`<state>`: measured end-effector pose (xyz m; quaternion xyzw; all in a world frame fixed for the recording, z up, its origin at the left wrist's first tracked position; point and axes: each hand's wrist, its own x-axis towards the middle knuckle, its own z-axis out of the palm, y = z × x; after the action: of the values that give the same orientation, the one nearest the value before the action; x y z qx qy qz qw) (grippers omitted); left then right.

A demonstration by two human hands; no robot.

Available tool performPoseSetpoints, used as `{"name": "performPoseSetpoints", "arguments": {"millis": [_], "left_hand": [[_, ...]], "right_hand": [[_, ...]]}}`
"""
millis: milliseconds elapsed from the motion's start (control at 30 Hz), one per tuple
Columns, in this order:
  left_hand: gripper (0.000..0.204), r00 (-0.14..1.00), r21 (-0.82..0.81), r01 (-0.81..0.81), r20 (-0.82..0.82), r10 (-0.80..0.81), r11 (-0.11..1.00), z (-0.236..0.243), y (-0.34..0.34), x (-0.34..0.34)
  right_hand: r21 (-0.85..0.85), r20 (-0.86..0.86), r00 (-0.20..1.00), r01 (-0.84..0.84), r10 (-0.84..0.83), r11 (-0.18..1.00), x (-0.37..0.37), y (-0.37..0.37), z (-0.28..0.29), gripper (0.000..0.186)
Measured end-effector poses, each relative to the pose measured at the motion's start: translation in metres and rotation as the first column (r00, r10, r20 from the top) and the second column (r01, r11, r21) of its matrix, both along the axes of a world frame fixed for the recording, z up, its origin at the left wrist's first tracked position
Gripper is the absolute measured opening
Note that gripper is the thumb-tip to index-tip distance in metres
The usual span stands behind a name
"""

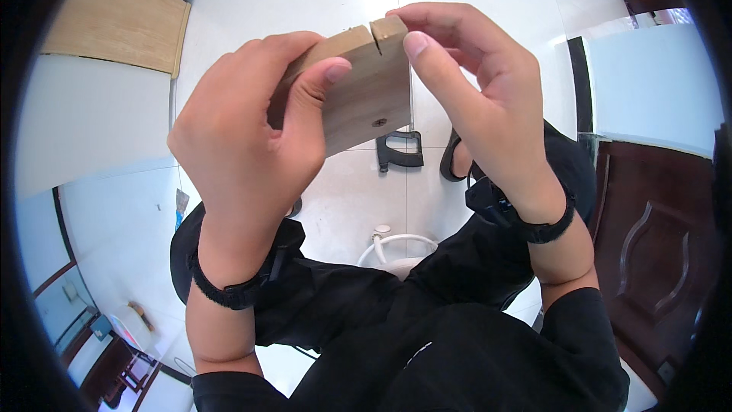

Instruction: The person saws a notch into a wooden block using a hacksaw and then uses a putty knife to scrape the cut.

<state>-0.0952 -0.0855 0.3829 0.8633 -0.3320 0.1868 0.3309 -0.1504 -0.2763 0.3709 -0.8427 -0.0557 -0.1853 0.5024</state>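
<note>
A thick wooden board is held up in front of me. Its upper edge has a narrow saw cut near the right corner, and a screw head sits in its face. My left hand is closed round the board's left end, with the thumb on the near face. At the right corner, beside the cut, the thumb and fingertips of my right hand pinch the board. Beyond the board, a handsaw with a black handle is on the floor; its blade is not visible.
A scraper with a blue handle lies on the pale tiled floor at the left. A light wood cabinet stands at the far left, a dark brown panelled door at the right. A white rounded object is between my legs.
</note>
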Motion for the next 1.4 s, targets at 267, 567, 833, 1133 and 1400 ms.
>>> {"name": "performPoseSetpoints", "arguments": {"millis": [267, 567, 833, 1133, 1400], "left_hand": [[0.016, 1.0, 0.034, -0.006, 0.007, 0.005, 0.999, -0.001, 0.002, 0.0], [0.015, 0.99, -0.194, 0.006, -0.138, -0.033, 0.981, -0.004, -0.003, 0.004], [0.025, 0.99, -0.269, -0.14, -0.008, 0.143, 0.953, 0.027, 0.086, 0.041], [0.032, 0.727, -0.611, -0.569, -0.06, 0.685, 0.55, 0.087, 0.313, -0.032], [0.029, 0.405, 0.309, -0.855, -0.104, 0.908, 0.417, -0.172, 0.551, -0.028]], "right_hand": [[-0.056, 0.022, 1.0, 0.019, -0.017, 0.998, -0.003, -0.004, 0.0, 0.026], [0.038, -0.193, 0.979, -0.065, 0.072, 0.997, -0.006, 0.005, -0.001, 0.031], [-0.158, -0.155, 0.983, 0.069, -0.094, 0.985, -0.026, 0.001, 0.008, 0.022], [-0.038, -0.227, 0.965, 0.126, -0.131, 0.991, -0.026, -0.035, -0.021, 0.027], [-0.068, -0.41, 0.906, 0.088, -0.108, 0.994, 0.001, -0.01, -0.062, 0.022]]}}
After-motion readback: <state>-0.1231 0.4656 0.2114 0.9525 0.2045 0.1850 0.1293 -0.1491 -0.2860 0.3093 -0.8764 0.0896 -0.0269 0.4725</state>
